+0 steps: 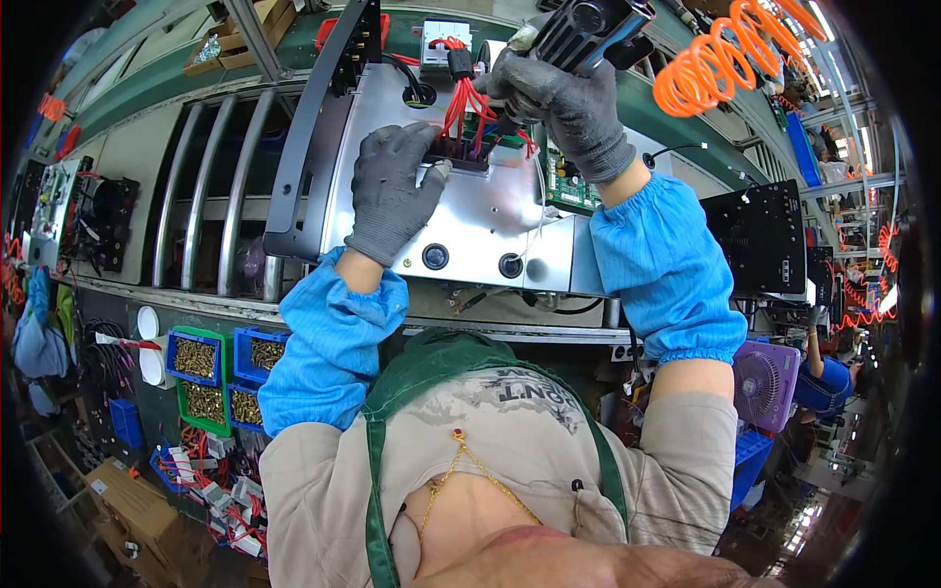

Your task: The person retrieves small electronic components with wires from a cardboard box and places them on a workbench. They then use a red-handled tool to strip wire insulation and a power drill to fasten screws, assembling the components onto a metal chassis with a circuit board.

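In front of me lies a metal equipment chassis (pixel 480 220) with a dark front panel at its left end. My left hand (pixel 395 186), in a grey glove, lies on the bare metal with fingers apart. Its thumb and forefinger are beside the left end of a black terminal block (pixel 461 157). A bundle of red wires (pixel 463 103) runs into that block. My gloved right hand (pixel 569 108) is closed round a black and silver power screwdriver (pixel 588 29). The tool's dark nose reaches the block's right side; its tip cannot be made out.
A green circuit board (pixel 570 184) sits inside the chassis at right. Orange coiled hose (pixel 720 59) hangs above right. Steel rollers (pixel 201 196) lie to the left. Below them stand bins of brass screws (pixel 204 402). A purple fan (pixel 767 385) is at lower right, with another person (pixel 825 382) beyond.
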Action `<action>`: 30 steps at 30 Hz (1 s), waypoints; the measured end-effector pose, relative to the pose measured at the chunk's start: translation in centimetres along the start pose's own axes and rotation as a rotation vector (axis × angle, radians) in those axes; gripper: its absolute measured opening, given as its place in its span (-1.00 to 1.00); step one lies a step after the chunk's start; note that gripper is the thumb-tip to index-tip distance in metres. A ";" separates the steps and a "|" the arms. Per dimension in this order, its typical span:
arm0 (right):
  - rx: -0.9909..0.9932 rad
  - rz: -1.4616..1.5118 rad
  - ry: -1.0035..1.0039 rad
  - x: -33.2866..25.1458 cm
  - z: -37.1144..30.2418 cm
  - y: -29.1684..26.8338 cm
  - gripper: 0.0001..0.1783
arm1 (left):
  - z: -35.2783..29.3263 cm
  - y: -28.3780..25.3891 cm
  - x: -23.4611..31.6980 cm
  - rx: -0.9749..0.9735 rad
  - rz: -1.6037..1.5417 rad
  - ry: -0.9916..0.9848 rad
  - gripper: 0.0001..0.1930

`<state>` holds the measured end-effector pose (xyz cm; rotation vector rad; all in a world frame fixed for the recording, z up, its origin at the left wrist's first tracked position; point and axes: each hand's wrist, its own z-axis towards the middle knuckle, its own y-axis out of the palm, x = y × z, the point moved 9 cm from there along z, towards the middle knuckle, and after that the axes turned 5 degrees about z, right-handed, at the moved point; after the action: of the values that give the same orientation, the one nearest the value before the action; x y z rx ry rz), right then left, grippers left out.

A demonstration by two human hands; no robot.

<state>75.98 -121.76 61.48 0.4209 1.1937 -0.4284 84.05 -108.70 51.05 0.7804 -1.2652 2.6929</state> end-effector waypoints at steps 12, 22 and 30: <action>0.037 -0.043 0.058 0.7 0.0 -0.5 -0.76 | -0.1 0.1 -0.1 -0.017 0.004 -0.015 -0.57; 0.032 -0.014 0.051 0.9 0.2 -0.6 -0.72 | -0.1 -0.2 0.0 0.001 0.011 -0.015 -0.58; -0.010 0.060 0.105 1.1 0.2 -0.5 -0.71 | 0.0 0.0 -0.2 0.000 0.006 -0.020 -0.59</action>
<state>76.20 -122.43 60.41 0.4745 1.2809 -0.3517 84.19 -108.64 50.98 0.8068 -1.2743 2.6964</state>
